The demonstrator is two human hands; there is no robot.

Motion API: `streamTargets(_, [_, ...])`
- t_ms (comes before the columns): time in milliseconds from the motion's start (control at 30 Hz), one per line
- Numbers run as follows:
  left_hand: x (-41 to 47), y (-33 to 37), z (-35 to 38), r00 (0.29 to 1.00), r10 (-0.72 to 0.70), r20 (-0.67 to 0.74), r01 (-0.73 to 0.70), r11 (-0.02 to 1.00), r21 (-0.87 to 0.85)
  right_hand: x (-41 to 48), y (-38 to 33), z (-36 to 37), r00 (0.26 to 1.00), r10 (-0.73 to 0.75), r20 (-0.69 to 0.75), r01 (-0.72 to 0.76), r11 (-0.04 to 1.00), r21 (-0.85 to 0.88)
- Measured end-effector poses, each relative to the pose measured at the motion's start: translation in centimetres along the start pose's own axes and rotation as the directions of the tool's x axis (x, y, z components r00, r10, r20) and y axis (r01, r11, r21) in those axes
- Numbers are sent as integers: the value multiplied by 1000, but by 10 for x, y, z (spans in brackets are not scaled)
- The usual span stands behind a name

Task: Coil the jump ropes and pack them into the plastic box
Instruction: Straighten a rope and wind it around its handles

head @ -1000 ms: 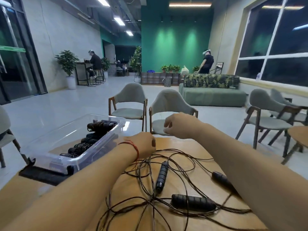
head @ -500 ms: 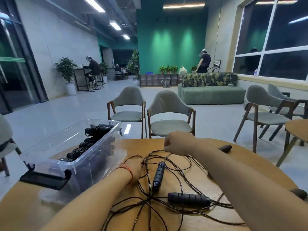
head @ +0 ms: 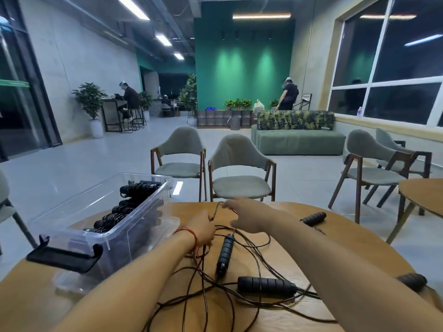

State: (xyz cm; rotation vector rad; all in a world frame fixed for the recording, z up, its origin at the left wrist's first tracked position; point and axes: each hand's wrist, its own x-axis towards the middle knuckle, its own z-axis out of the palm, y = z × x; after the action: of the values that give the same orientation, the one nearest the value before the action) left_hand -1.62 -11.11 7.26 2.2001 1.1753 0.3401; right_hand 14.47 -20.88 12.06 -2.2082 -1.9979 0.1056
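Observation:
Loose jump ropes with thin dark cords (head: 242, 257) lie tangled on the round wooden table (head: 347, 255). Black ribbed handles lie among them: one upright (head: 224, 252), one flat (head: 266, 285), one far right (head: 312, 218), one at the right edge (head: 411, 280). My left hand (head: 202, 230) grips a bundle of cord loops. My right hand (head: 242, 212) pinches a cord loop just beyond it. The clear plastic box (head: 79, 226) at the left holds several coiled ropes (head: 124, 207).
The box's black latch (head: 62, 255) faces me and its lid lies under it. Grey chairs (head: 239, 173) stand beyond the table's far edge, and another wooden table (head: 424, 195) is at the right. People are far off in the room.
My view has dropped and moved closer. My right hand has come down nearer my left and now pinches a cord loop. My left hand has lifted slightly with the cords.

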Motion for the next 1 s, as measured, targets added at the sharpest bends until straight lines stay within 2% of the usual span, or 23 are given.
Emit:
streamTargets(100, [-11, 29, -33, 979, 192, -74, -197, 977, -77, -1, -6, -14, 996, -72, -56, 74, 997, 37])
streamTargets(167, [-18, 46, -55, 942, 314, -117, -326, 939, -105, 3, -7, -24, 986, -71, -152, 80, 995, 55])
streamTargets(233, [-24, 60, -78, 908, 401, -124, -414, 903, -117, 3, -12, -40, 959, -37, -281, 49, 998, 36])
streamTargets(300, [-30, 71, -96, 888, 439, -139, -457, 879, -135, 0, -14, -63, 949, 67, -309, -6, 981, 196])
streamTargets(367, [-38, 79, -111, 890, 428, -156, -449, 881, -147, -3, -9, -88, 928, 191, -320, -52, 917, 395])
streamTargets(433, [-42, 77, -120, 918, 372, -141, -390, 912, -130, -6, 2, -112, 871, 313, -378, -60, 832, 552])
streamTargets(500, [-43, 69, -126, 954, 288, -80, -298, 940, -168, -8, 13, -135, 788, 492, -369, -7, 607, 795])
streamTargets(533, [-45, 65, -128, 969, 243, -37, -246, 952, -184, -9, 17, -145, 753, 563, -341, 11, 508, 861])
streamTargets(600, [-45, 60, -131, 980, 192, 49, -186, 977, -101, -13, 27, -161, 711, 635, -301, 2, 427, 904])
streamTargets(667, [-45, 59, -137, 973, 216, 78, -226, 959, 169, -16, 34, -170, 673, 679, -293, -9, 404, 915])
streamTargets(700, [-45, 59, -139, 969, 228, 89, -245, 921, 302, -19, 35, -173, 658, 702, -272, 2, 359, 933])
streamTargets(767, [-46, 57, -140, 976, 176, 131, -213, 904, 371, -25, 34, -176, 643, 730, -233, 26, 283, 959])
streamTargets(800, [-46, 54, -139, 980, 145, 137, -186, 915, 359, -27, 33, -177, 643, 728, -238, 25, 290, 957])
streamTargets(867, [-44, 50, -136, 981, 175, 83, -192, 936, 295, -29, 30, -181, 659, 704, -263, 13, 340, 940])
streamTargets(900, [-43, 50, -134, 981, 189, 38, -193, 961, 198, -30, 27, -181, 675, 686, -270, -1, 368, 930])
streamTargets(967, [-46, 55, -131, 985, 170, -16, -170, 967, -190, -29, 24, -181, 724, 630, -280, -44, 448, 893])
streamTargets(1000, [-48, 60, -131, 988, 150, -25, -148, 911, -384, -29, 22, -181, 751, 598, -280, -68, 492, 868])
